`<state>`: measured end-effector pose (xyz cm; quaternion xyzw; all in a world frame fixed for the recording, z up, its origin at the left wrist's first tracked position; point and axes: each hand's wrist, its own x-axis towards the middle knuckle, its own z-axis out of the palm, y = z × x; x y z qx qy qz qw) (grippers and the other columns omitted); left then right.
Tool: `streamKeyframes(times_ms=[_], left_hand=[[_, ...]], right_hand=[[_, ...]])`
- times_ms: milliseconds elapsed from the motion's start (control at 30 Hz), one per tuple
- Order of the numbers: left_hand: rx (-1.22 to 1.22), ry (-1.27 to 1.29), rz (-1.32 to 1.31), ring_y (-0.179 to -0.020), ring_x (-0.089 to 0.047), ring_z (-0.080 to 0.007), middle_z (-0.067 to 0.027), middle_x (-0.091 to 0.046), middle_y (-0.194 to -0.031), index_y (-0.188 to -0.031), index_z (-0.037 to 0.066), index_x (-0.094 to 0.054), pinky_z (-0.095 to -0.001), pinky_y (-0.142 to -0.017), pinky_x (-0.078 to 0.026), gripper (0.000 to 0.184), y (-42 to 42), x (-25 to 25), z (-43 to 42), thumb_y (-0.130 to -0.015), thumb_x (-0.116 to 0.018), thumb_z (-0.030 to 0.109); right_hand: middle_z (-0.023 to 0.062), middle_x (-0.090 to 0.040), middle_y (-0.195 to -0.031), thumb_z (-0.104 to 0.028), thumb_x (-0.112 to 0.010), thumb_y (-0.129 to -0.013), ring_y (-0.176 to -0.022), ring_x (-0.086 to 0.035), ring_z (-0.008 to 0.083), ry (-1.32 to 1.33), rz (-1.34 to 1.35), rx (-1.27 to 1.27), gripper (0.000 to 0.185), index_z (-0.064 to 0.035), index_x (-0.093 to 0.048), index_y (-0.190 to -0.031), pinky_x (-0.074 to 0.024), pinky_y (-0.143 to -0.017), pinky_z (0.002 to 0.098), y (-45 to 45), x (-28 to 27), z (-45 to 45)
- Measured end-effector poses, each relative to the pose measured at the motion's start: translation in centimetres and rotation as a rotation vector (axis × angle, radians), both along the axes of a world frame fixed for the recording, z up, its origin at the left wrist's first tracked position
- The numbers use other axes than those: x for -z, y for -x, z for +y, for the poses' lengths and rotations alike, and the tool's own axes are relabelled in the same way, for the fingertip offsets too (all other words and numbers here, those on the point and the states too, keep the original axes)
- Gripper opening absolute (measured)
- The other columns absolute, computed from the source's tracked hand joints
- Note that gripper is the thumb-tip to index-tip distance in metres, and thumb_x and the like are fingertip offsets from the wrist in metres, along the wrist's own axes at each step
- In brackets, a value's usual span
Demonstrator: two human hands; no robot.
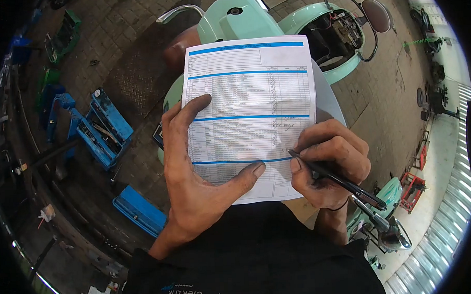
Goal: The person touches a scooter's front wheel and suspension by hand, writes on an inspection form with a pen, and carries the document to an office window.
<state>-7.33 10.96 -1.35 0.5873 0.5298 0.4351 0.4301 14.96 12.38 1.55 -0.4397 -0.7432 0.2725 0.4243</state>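
A printed checklist sheet (234,108) with blue bands and pen ticks lies in front of me. My left hand (197,174) spreads over its left and lower edge, thumb and index finger resting apart on the paper. In my right hand (332,162) is a dark pen (345,183), pinched between thumb and fingers. The pen's tip meets the sheet at the right, near the lower blue band. Beneath the paper is a pale surface, mostly hidden, beside a mint-green scooter (236,20).
Blue toolboxes (107,125) stand open on the left, with a blue tray (139,210) nearer me. The scooter's uncovered headlight section (338,34) and a round mirror (377,16) are at the upper right. Another mirror (394,237) sits low right, near a red stand (413,191).
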Motion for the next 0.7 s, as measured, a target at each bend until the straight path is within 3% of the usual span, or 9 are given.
streamKeyframes(times_ms=[700], left_hand=[[-0.004,0.003,-0.001,-0.128,-0.051,-0.0311,-0.0187,-0.047,-0.132,-0.143,-0.004,-0.045,-0.0427,-0.11,-0.042,0.096,0.08,0.28,-0.08,-0.062,-0.093,0.018]], right_hand=[[0.0128,-0.068,-0.08,0.004,-0.075,-0.055,-0.06,-0.064,0.0199,0.031,0.012,0.002,0.025,-0.0031,-0.063,-0.076,-0.0471,-0.051,0.0287,-0.17,-0.34,-0.25]])
